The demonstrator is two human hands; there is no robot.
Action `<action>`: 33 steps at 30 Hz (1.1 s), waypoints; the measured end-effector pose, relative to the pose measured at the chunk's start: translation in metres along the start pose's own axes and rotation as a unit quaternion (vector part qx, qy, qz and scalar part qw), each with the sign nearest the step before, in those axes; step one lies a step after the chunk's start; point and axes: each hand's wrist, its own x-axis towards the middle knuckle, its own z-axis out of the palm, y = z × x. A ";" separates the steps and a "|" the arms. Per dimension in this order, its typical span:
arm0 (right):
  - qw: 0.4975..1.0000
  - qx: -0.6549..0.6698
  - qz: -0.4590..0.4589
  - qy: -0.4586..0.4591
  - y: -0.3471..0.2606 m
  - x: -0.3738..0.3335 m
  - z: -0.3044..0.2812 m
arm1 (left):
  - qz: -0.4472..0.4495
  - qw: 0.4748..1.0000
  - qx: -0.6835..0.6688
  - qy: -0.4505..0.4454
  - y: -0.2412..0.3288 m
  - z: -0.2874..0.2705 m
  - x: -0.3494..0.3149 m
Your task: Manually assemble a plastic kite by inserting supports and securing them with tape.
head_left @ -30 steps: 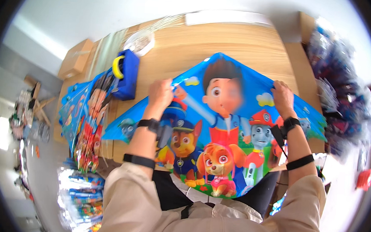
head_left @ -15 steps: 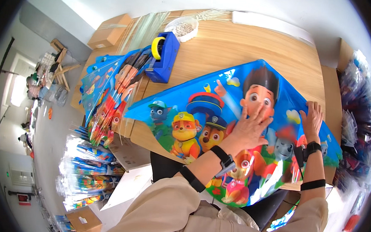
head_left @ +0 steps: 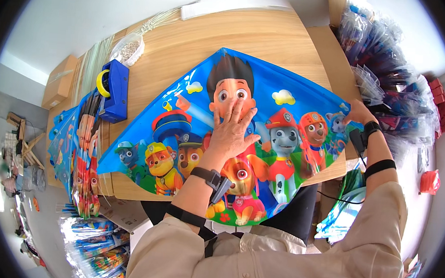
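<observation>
A blue kite (head_left: 130, 146) printed with a cartoon child and several cartoon dogs lies spread on the table, its lower curved edge hanging over the front edge towards my lap. My left hand (head_left: 230, 134) rests flat on the middle of it, over the printed face, fingers outstretched and pointing away from me. At the kite's right corner, my right hand (head_left: 359, 113) closes on the tip. Part of its fingers is hard to see there. Both wrists wear black straps with small devices.
Left of the kite stands a blue tape dispenser (head_left: 116, 91), beside more printed kites (head_left: 86, 146). Behind are a white bowl (head_left: 128, 49) of small pieces, thin rods (head_left: 158, 22) and a cardboard box (head_left: 60, 82). Plastic-wrapped bundles (head_left: 384, 72) lie at the right.
My view has swung to the right. My right hand has slid from the kite's upper right edge down to its right corner. My left hand still lies flat on the kite's middle.
</observation>
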 end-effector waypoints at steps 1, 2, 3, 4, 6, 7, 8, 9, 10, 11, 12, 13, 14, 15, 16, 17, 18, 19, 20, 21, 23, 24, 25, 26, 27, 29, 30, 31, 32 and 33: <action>0.999 -0.012 0.033 0.004 -0.001 -0.006 -0.005 | -0.003 1.000 -0.004 0.000 0.000 0.001 0.000; 1.000 -0.004 0.019 0.011 -0.004 -0.013 -0.013 | -0.002 1.000 0.002 0.001 0.000 0.001 0.000; 1.000 -0.024 0.010 0.016 -0.009 -0.020 -0.024 | -0.004 1.000 0.004 0.002 0.000 0.002 0.000; 0.998 -0.054 0.010 0.019 -0.016 -0.030 -0.034 | -0.004 1.000 0.000 0.001 0.000 0.002 -0.001; 0.997 -0.073 -0.024 0.009 -0.040 -0.056 -0.052 | 0.003 1.000 0.023 0.007 -0.001 0.002 -0.002; 0.997 -0.045 -0.065 0.002 -0.054 -0.075 -0.055 | 0.002 1.000 0.020 0.007 -0.001 0.002 -0.002; 0.995 -0.037 -0.092 -0.006 -0.072 -0.093 -0.057 | -0.002 1.000 0.011 -0.001 -0.002 0.003 -0.002; 0.986 -0.002 -0.164 0.005 -0.091 -0.113 -0.055 | 0.002 1.000 0.019 0.009 -0.002 0.003 -0.003; 0.983 -0.010 -0.181 0.008 -0.112 -0.134 -0.052 | -0.004 1.000 0.017 0.006 -0.001 0.004 -0.003; 0.976 0.064 -0.206 -0.009 -0.132 -0.153 -0.049 | -0.010 1.000 0.014 0.004 -0.001 0.005 -0.003; 0.974 0.116 -0.194 -0.034 -0.152 -0.172 -0.044 | -0.007 1.000 0.012 0.007 -0.002 0.006 -0.003; 0.972 0.156 -0.167 -0.061 -0.171 -0.188 -0.039 | -0.010 1.000 -0.004 0.015 -0.002 0.007 -0.002; 0.958 0.214 -0.170 -0.085 -0.190 -0.203 -0.031 | -0.011 0.999 -0.028 0.019 -0.004 0.009 -0.002; 0.968 0.174 -0.179 -0.040 -0.211 -0.214 -0.016 | -0.011 0.999 -0.024 0.026 -0.006 0.011 -0.001; 0.964 0.152 -0.219 0.008 -0.231 -0.220 0.001 | -0.019 0.998 -0.052 0.009 -0.010 0.013 0.000; 0.969 0.145 -0.201 -0.011 -0.249 -0.225 0.016 | -0.021 0.996 -0.087 -0.001 -0.015 0.013 0.002; 0.975 0.132 -0.177 -0.034 -0.265 -0.229 0.032 | -0.029 0.996 -0.082 -0.003 -0.023 0.014 0.004; 0.969 0.150 -0.196 -0.026 -0.280 -0.230 0.049 | -0.005 0.987 -0.158 0.017 -0.031 0.014 0.006; 0.971 0.147 -0.188 -0.035 -0.293 -0.230 0.065 | 0.000 0.973 -0.232 0.009 -0.039 0.015 0.006; 0.964 0.193 -0.180 -0.042 -0.303 -0.228 0.080 | 0.012 0.969 -0.247 0.021 -0.045 0.016 0.006; 0.953 0.257 -0.152 -0.043 -0.320 -0.223 0.108 | 0.037 0.961 -0.272 0.044 -0.052 0.020 0.008; 0.943 0.278 -0.183 -0.027 -0.324 -0.221 0.118 | 0.051 0.953 -0.294 0.044 -0.055 0.022 0.009; 0.936 0.294 -0.192 -0.038 -0.326 -0.219 0.126 | 0.068 0.951 -0.295 0.070 -0.057 0.023 0.011; 0.934 0.299 -0.184 -0.061 -0.326 -0.216 0.133 | 0.074 0.948 -0.297 0.087 -0.058 0.023 0.013; 0.933 0.294 -0.192 -0.073 -0.324 -0.213 0.137 | 0.089 0.941 -0.309 0.102 -0.059 0.023 0.012; 0.937 0.240 -0.253 -0.009 -0.316 -0.204 0.141 | 0.093 0.943 -0.289 0.134 -0.058 0.022 0.011; 0.946 0.170 -0.274 0.022 -0.313 -0.199 0.143 | 0.110 0.935 -0.298 0.158 -0.057 0.021 0.010; 0.946 0.147 -0.287 0.028 -0.306 -0.197 0.143 | 0.104 0.928 -0.312 0.174 -0.056 0.020 0.008; 0.944 0.150 -0.293 0.025 -0.303 -0.195 0.145 | 0.076 0.929 -0.325 0.157 -0.054 0.018 0.006; 0.938 0.104 -0.315 0.102 -0.301 -0.193 0.147 | 0.064 0.929 -0.331 0.152 -0.052 0.016 0.004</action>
